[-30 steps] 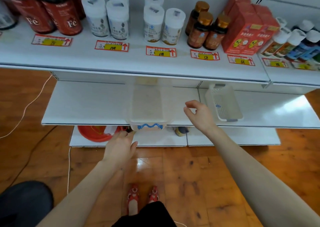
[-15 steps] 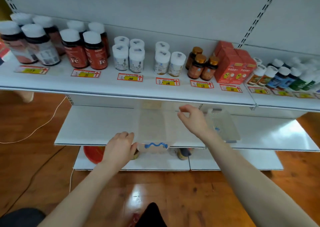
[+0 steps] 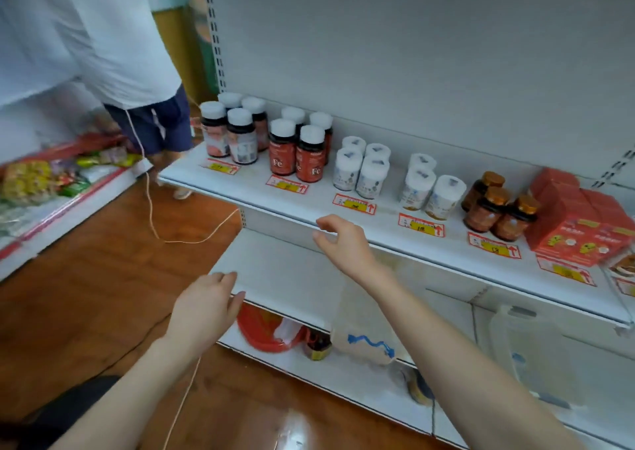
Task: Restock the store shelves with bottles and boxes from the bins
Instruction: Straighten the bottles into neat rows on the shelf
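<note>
Fingers (image 3: 220, 279) of left hand (image 3: 202, 312) and right hand (image 3: 345, 245) loose, empty, below red "Fe" bottles (image 3: 311, 160) on shelf (image 3: 395, 230).

Another person, a wooden floor and a trailing cord beside the stock

At the upper left a person (image 3: 113, 37) in a white top and dark blue shorts (image 3: 154, 123) stands blurred, facing away, feet on the reddish-brown wooden floor (image 3: 103, 277). A thin pale cord (image 3: 192, 241) hangs from that person and loops across the boards. Further left, bright snack packets (image 3: 41, 178) in yellow, green and red lie heaped on a low white stand with red trim (image 3: 68, 205). Red-and-yellow price tags (image 3: 354, 203), each with a red arrow, lie in a row. A red basin (image 3: 261, 329) sits on the bottom shelf (image 3: 343, 377), partly hidden. A dark rounded shape (image 3: 68, 401) fills the lower left corner; what it is cannot be told.
</note>
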`<state>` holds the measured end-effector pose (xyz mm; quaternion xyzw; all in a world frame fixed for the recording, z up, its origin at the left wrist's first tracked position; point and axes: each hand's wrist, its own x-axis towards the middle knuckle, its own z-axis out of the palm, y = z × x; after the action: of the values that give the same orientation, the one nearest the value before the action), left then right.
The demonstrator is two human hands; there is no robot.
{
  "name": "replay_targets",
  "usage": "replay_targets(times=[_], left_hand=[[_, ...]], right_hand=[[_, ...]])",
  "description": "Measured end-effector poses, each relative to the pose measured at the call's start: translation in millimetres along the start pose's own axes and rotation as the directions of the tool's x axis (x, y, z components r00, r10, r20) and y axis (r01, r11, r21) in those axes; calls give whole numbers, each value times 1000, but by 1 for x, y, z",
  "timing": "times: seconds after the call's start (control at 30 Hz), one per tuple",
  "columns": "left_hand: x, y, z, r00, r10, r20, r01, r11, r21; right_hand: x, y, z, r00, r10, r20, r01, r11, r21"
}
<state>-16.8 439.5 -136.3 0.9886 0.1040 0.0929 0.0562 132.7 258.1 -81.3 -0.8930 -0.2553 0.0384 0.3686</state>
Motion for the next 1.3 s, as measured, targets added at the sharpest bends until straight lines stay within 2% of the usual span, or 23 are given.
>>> replay_targets(times=[0.1, 0.23, 0.43, 0.57, 0.83, 1.03, 1.3], left_hand=[[1, -24, -22, 998, -59, -34, 59, 998, 27], [7, -57, -46, 980, -170, -107, 167, 985, -32], [58, -119, -65, 951, -248, -186, 237, 968, -81], [118, -161, -71, 964, -188, -190, 167, 978, -122], [231, -205, -86, 998, 14, -66, -25, 984, -179], [282, -206, -90, 994, 111, -7, -109, 955, -275], [335, -192, -77, 993, 117, 35, -95, 922, -375]], right_hand=[[15, -25, 13, 998, -55, 31, 54, 998, 39], [41, -57, 27, 986, -143, 81, 142, 990, 23], [96, -96, 51, 979, -198, 46, 199, 980, -20], [141, -117, 67, 981, -195, -20, 192, 978, -81], [203, -135, 77, 988, -38, -150, 18, 991, -130], [235, -133, 71, 983, 93, -158, -113, 986, -125], [275, -129, 68, 991, 92, -93, -111, 966, -232]])
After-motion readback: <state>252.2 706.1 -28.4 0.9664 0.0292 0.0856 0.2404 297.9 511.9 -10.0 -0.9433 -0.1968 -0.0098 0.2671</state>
